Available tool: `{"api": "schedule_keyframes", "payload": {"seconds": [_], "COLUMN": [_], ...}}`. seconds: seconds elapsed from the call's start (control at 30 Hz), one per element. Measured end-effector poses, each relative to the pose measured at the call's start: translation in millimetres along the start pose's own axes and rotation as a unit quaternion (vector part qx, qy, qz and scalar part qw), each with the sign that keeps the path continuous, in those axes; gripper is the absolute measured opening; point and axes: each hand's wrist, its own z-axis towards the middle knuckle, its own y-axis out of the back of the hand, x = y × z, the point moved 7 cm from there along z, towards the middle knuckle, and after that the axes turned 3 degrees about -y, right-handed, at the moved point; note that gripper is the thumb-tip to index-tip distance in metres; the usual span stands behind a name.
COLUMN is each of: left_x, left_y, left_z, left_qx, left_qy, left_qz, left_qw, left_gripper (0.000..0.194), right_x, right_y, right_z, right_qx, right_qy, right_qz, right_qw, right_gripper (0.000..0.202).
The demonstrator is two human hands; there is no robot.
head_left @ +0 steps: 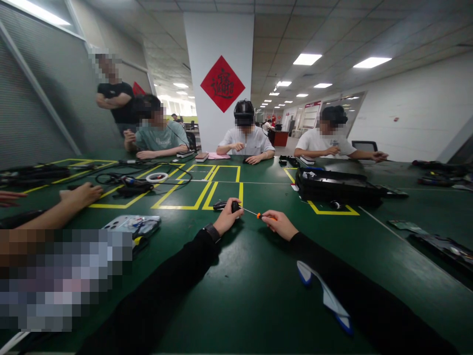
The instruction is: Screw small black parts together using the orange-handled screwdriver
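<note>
Above the green table (236,276), my left hand (226,219) is closed round a small black object (235,205). My right hand (281,224) grips the orange and black handle of a screwdriver (259,216). Its thin metal shaft points left, and the tip reaches the black object; whether it sits in a screw is too small to tell. Just left of and behind my left hand lies another dark object (219,205) on the table. A white and blue item (325,293) is seen beside my right forearm.
At the right stands a long black casing (338,185). Cables and a white ring (156,177) lie back left, near a clear plastic bag (142,224). Another person's arm (55,209) reaches in from the left. Three people sit across the table. Circuit parts (443,249) lie far right.
</note>
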Motion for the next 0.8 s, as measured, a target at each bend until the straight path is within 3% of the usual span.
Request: {"api": "schedule_keyframes", "payload": {"seconds": [0.47,0.7,0.8], "left_x": [-13.9,-15.5,-13.3], "left_y": [-4.4,-4.4,-6.4], "left_z": [-2.8,-4.7,-4.7], "left_qx": [0.023,0.02,0.035], "left_qy": [-0.033,-0.044,-0.041], "left_qz": [0.052,0.078,0.081], "left_qw": [0.998,0.996,0.995], "left_gripper": [0.032,0.036,0.036], "right_x": [12.1,21.5,21.6], "right_y": [2.9,6.8,6.4], "right_z": [-3.5,-6.5,-8.9], "right_qx": [-0.021,-0.061,-0.051], "right_qy": [0.046,0.123,0.115], "right_qz": [-0.038,-0.182,-0.221], "right_qw": [0.998,0.974,0.967], "right_gripper": [0.022,0.015,0.016]}}
